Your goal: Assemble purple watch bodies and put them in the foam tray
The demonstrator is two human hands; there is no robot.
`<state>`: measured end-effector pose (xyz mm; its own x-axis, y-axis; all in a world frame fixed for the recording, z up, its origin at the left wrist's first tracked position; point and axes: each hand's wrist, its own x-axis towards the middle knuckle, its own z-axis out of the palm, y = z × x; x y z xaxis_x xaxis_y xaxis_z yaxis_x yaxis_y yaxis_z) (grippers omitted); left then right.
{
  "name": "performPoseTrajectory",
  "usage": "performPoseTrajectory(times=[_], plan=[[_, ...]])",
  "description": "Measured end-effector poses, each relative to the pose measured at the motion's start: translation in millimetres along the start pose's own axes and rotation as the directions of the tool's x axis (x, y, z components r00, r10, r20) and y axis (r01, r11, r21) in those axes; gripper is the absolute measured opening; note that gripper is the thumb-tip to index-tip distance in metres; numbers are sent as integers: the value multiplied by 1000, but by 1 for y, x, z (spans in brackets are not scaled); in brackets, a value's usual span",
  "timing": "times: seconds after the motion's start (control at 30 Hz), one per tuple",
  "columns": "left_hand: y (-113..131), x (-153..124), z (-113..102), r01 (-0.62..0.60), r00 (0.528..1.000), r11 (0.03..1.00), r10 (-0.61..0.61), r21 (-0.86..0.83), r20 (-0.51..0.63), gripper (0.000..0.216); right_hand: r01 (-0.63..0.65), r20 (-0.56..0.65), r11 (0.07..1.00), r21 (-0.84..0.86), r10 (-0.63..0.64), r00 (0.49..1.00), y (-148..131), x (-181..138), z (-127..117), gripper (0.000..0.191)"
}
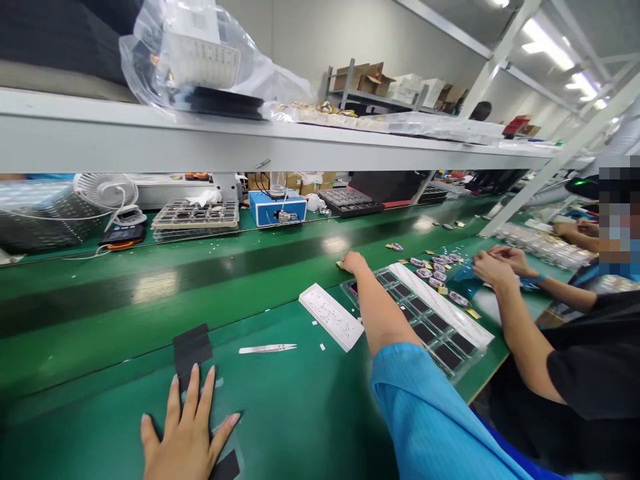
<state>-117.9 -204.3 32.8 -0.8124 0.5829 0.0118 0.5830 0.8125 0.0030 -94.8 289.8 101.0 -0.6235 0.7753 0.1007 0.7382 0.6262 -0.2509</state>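
My left hand [183, 433] lies on the green mat with its fingers spread. Its fingertips reach the edge of a black square sheet [193, 350], and another black piece [227, 465] shows beside the palm. My right hand [355, 262] is stretched far forward over the green belt, fingers closed. A bit of yellow peeks out at its fingertips; the rest of what it grips is hidden. Under my right forearm is a clear tray [420, 305] of black squares. Metal tweezers [267, 349] and a white tray [333, 317] with tiny pieces lie between my hands.
Small purple parts with yellow tabs [439, 275] lie scattered at the right, near a co-worker's hands [495, 267]. A blue box [277, 208], stacked trays [196, 215] and a white fan [106, 190] stand behind the belt. A loaded shelf [300, 143] crosses above.
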Motion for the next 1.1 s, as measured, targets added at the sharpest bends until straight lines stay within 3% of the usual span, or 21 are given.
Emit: performPoseTrajectory(times=[0.1, 0.2, 0.33, 0.4, 0.5, 0.53, 0.57, 0.63, 0.7, 0.73, 0.77, 0.83, 0.97, 1.1], plan=[[1, -2, -3, -25, 999, 999, 24, -34, -32, 69, 14, 1, 990, 137, -14, 1000, -15, -12, -11, 19], [2, -3, -7, -16, 1000, 998, 16, -68, -5, 68, 120, -59, 941, 315, -106, 993, -43, -36, -22, 30], [4, -1, -16, -6, 1000, 991, 8, -134, 14, 70, 293, -123, 801, 521, -269, 955, -97, -96, -29, 40], [3, 0, -24, -18, 997, 978, 1, -209, -79, 67, 354, -138, 665, 657, -356, 924, -126, -139, -24, 38], [-1, 0, -39, -61, 963, 899, -62, -434, -264, 59, 292, -124, 280, 915, -494, 861, -165, -210, -6, 34], [-3, 0, -44, -81, 958, 820, -92, -566, -271, 58, 239, -103, 194, 951, -530, 842, -176, -232, 1, 33], [-5, 0, -48, -91, 967, 684, -113, -724, -228, 57, 195, -82, 144, 970, -561, 824, -185, -251, 8, 33], [-8, 0, -52, -36, 998, 231, -50, -972, -49, 56, 171, -70, 111, 979, -604, 794, -197, -282, 20, 33], [-11, 0, -54, 105, 990, -207, 116, -973, 82, 53, 263, -128, 129, 956, -624, 771, -201, -301, 29, 31], [-13, 1, -53, 166, 977, -332, 181, -928, 110, 51, 337, -174, 151, 929, -626, 760, -202, -306, 31, 31], [-15, 1, -53, 205, 967, -398, 221, -894, 124, 48, 409, -221, 175, 895, -624, 750, -201, -309, 33, 31], [-18, 2, -53, 243, 959, -437, 245, -866, 146, 44, 504, -295, 211, 837, -602, 742, -200, -312, 34, 32], [-20, 1, -54, 303, 935, -476, 314, -825, 163, 38, 536, -344, 223, 814, -558, 755, -199, -314, 37, 32], [-19, 0, -53, 346, 928, -488, 305, -801, 215, 34, 595, -415, 213, 775, -538, 734, -199, -318, 40, 30]])
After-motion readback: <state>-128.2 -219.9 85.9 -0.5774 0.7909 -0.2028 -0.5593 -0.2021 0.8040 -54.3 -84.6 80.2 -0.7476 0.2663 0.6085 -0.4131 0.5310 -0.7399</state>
